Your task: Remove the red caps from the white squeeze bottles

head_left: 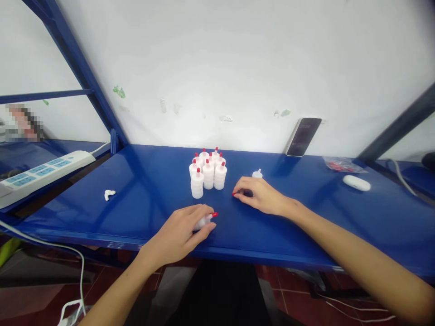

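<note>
White bottle (203, 221), red-tipped, tilted in left hand (185, 232), fingers closed round it, most of its body hidden; right hand (256, 194) pinches a red cap (234, 194) between thumb and fingertips above the blue table (152, 181), only a sliver showing; nozzle (257, 174) just behind that hand, base partly covered; other bottles (208, 175) stand clustered farther back, rear ones partly blocked, count unclear; bag (354, 168) at far right, red contents (335, 166) hard to make out.

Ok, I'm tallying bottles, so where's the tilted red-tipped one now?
In the head view, the tilted red-tipped bottle is in the left hand, in front of the upright bottles, near the front edge of the table.
</note>
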The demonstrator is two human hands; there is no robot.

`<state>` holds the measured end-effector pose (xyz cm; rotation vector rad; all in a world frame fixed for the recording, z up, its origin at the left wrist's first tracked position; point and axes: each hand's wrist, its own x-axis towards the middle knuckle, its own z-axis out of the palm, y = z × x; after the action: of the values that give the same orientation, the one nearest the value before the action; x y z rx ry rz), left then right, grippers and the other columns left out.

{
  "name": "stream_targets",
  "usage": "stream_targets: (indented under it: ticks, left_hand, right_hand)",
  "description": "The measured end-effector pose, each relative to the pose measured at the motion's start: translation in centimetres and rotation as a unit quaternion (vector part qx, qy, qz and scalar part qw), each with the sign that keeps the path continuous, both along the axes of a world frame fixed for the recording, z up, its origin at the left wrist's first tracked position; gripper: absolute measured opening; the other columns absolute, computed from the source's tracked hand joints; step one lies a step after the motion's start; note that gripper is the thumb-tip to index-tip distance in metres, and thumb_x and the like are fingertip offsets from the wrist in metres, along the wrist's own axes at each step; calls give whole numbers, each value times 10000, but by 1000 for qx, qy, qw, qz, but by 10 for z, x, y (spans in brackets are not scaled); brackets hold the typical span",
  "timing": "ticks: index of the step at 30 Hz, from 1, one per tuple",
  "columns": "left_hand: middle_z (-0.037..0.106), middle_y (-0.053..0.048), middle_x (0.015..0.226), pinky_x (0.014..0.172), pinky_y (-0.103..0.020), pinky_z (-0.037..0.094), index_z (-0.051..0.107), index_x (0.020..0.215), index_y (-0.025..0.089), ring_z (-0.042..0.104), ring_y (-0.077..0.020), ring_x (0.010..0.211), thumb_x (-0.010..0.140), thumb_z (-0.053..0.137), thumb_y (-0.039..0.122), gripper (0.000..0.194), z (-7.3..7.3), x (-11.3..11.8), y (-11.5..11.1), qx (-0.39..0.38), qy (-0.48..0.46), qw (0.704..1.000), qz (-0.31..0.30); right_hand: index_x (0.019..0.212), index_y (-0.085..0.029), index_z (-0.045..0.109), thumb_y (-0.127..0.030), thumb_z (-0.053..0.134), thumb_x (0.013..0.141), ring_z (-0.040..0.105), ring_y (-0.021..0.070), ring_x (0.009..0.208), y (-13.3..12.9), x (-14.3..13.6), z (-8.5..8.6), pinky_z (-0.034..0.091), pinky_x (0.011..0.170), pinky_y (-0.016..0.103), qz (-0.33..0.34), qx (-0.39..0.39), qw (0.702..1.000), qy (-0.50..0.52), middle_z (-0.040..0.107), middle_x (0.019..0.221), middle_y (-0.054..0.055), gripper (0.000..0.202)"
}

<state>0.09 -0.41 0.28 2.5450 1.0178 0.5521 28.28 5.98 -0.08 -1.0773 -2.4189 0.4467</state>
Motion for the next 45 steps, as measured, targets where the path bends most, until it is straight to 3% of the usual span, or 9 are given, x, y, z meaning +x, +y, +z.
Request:
stream_targets:
  ticks: [6, 11, 14, 21, 26, 32, 35, 40, 45]
  left_hand:
    - [664, 2, 1052, 771, -272, 426, 530, 1181, 226, 625, -166, 894, 1040, 425, 371, 228, -1, 1, 0, 7, -2, 1000, 0]
    - [669, -3, 1044, 764, -271, 431, 543, 1160, 221, 629, -165, 884, 1035, 432, 362, 218, -2, 0, 1, 21, -1, 1000, -2]
    - [673, -14, 1037, 751, -271, 437, 547, 1161, 217, 634, -172, 876, 1035, 426, 369, 232, -1, 0, 1, 24, 0, 1000, 0]
    - [671, -15, 1024, 736, -269, 438, 544, 1168, 223, 629, -179, 863, 1030, 441, 392, 241, 0, 1, 0, 10, 3, 1000, 2]
    - [668, -14, 1043, 761, -276, 435, 541, 1172, 226, 624, -181, 885, 1032, 440, 387, 236, 0, 0, 1, 7, 6, 1000, 0]
    - [665, -15, 1057, 776, -280, 433, 540, 1175, 226, 624, -180, 905, 1033, 440, 387, 237, -1, 1, 1, 3, 5, 1000, 2]
    - [668, -20, 1055, 777, -281, 438, 545, 1176, 224, 629, -181, 906, 1034, 438, 384, 240, -1, 1, 1, 4, 4, 1000, 2]
    - [674, -25, 1047, 778, -285, 448, 552, 1165, 223, 635, -188, 902, 1034, 431, 389, 243, 0, 1, 1, 8, 5, 1000, 1]
    - [678, -32, 1047, 774, -281, 463, 562, 1165, 218, 640, -186, 895, 1032, 428, 391, 256, 0, 1, 1, 17, 0, 1000, 1]
  right_hand:
    - [855, -194, 700, -178, 613, 864, 680, 154, 779, -7, 2, 16, 519, 743, 277, 2, -38, 999, -1, 742, 875, 21, 89]
    - [873, -186, 712, -126, 597, 834, 620, 134, 741, -9, 3, 17, 487, 696, 263, 37, -18, 998, -46, 694, 874, 26, 136]
    - [877, -184, 727, -104, 605, 801, 594, 125, 719, -10, 3, 17, 484, 674, 258, 55, -44, 996, -60, 669, 877, 25, 164]
    - [923, -187, 733, -133, 619, 799, 604, 128, 709, -12, 2, 18, 504, 663, 262, 77, -78, 994, -17, 686, 864, 27, 177]
    - [894, -168, 729, -156, 601, 825, 581, 118, 642, -13, 1, 19, 481, 606, 253, 46, -78, 996, 14, 674, 774, 22, 146]
    - [925, -183, 726, -198, 672, 787, 586, 128, 703, -13, 2, 21, 483, 633, 254, 77, -89, 992, -39, 670, 842, 23, 149]
    - [857, -187, 722, -199, 656, 815, 578, 122, 704, -10, 4, 18, 485, 647, 256, 74, -78, 994, -37, 680, 880, 30, 79]
    - [937, -178, 723, -248, 608, 892, 612, 149, 731, -5, 5, 17, 502, 679, 290, 18, -62, 998, 4, 705, 886, 53, 142]
    - [992, -197, 743, -230, 531, 944, 613, 160, 795, -6, 5, 16, 499, 728, 313, 48, -40, 998, -31, 673, 951, 68, 220]
